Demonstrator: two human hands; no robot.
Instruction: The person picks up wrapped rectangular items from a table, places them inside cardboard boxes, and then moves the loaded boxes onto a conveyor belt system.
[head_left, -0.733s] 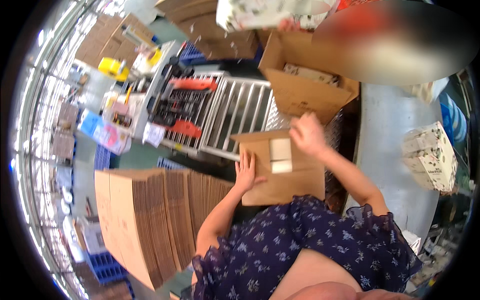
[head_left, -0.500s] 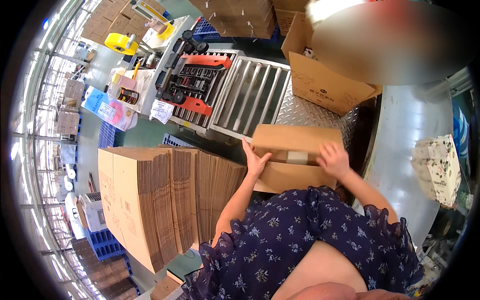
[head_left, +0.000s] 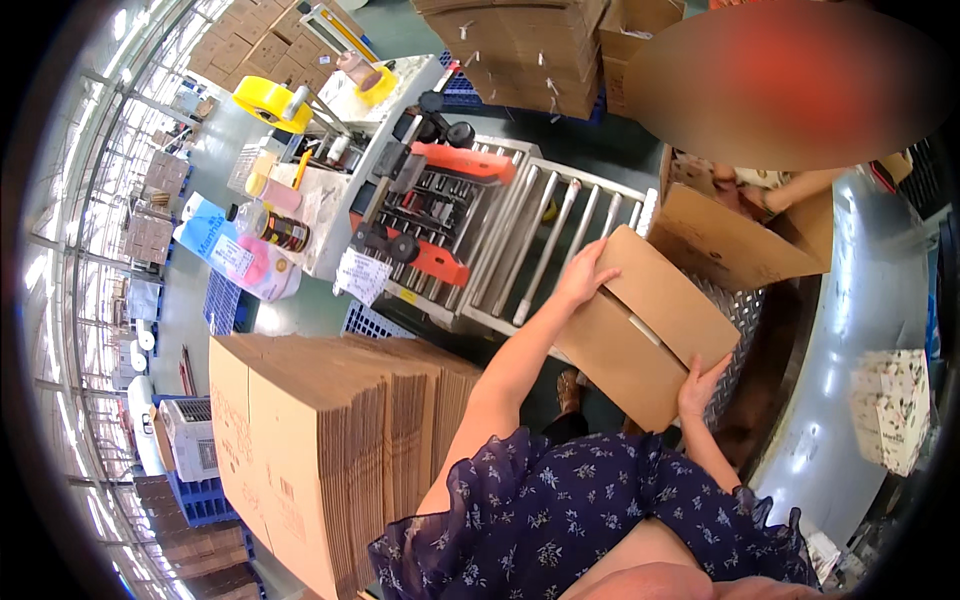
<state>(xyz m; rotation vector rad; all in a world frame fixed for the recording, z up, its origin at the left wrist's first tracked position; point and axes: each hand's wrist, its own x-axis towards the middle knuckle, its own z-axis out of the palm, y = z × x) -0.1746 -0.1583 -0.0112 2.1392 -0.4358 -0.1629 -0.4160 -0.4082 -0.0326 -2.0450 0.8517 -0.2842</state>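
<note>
Gripping a cardboard box (head_left: 650,325), the left hand (head_left: 585,275) presses its far end and the right hand (head_left: 700,385) clasps its near corner, seemingly over the roller conveyor's (head_left: 545,235) near edge.

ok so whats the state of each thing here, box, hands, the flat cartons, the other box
cardboard box: closed, tilted, held at the roller conveyor's end
left hand: flat on the box's far corner
right hand: gripping its near edge
flat cartons: folded, stacked on edge
second box: open, flaps up
yellow tape roll: mounted on a holder
</note>
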